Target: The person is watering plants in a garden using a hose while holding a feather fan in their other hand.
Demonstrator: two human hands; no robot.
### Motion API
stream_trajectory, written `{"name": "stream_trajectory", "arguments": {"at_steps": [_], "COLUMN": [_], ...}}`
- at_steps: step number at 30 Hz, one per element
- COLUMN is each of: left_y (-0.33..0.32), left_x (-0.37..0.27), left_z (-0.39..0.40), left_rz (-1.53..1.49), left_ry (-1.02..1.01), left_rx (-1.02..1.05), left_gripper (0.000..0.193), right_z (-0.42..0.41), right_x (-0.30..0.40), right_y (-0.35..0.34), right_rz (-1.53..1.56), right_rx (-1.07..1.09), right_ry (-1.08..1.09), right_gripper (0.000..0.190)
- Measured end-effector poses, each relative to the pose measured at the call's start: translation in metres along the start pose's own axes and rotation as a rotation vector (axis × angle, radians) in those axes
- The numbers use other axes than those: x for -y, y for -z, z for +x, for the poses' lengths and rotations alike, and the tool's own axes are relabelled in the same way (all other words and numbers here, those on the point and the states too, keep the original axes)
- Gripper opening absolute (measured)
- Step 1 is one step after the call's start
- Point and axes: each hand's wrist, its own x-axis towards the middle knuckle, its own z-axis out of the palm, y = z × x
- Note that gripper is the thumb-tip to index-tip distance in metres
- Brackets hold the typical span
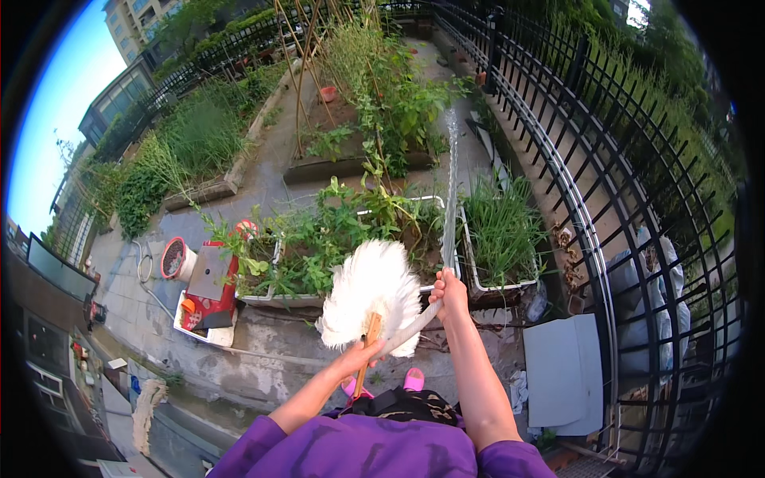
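Observation:
My right hand (pixel 449 295) grips a pale garden hose (pixel 412 328) close to its outlet. From there a stream of water (pixel 451 197) shoots forward, past the white planter boxes. In my left hand (pixel 361 354) is the wooden handle (pixel 373 327) of a white feather fan (pixel 373 287), whose feathers spread ahead of the hand. The hose runs along this same hand; whether its fingers also hold the hose I cannot tell. Leafy plants (pixel 334 224) grow in the planter box (pixel 287 300) just beyond the fan. Grass-like greens (pixel 499 230) fill the box at the right.
A black metal fence (pixel 577 149) curves along the right, with pale boards (pixel 563 373) leaning near it. To the left stand a red box (pixel 209 278) and a bucket (pixel 177 258). Farther off, bamboo poles (pixel 303 71) rise from a raised bed. More hose (pixel 269 357) trails over the paving.

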Motion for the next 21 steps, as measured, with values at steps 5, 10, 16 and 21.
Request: {"name": "stream_trajectory", "arguments": {"at_steps": [5,10,16,21], "left_y": [-0.007,-0.009,-0.01,-0.013], "left_x": [0.009,0.006,0.016,0.013], "left_z": [0.008,0.01,0.018,0.018], "left_rz": [-0.026,-0.003,0.009,0.0], "left_ry": [-0.026,-0.03,-0.031,-0.029], "left_rx": [-0.032,0.0,0.012,0.003], "left_gripper": [0.045,0.045,0.042,0.047], "right_z": [0.001,0.005,0.007,0.007], "right_x": [0.002,0.002,0.001,0.003], "right_y": [0.006,0.016,0.021,0.023], "right_rz": [-0.01,0.015,0.024,0.028], "right_rx": [0.026,0.015,0.008,0.003], "right_ry": [0.008,0.0,-0.005,-0.01], "right_gripper": [0.021,0.021,0.022,0.022]}}
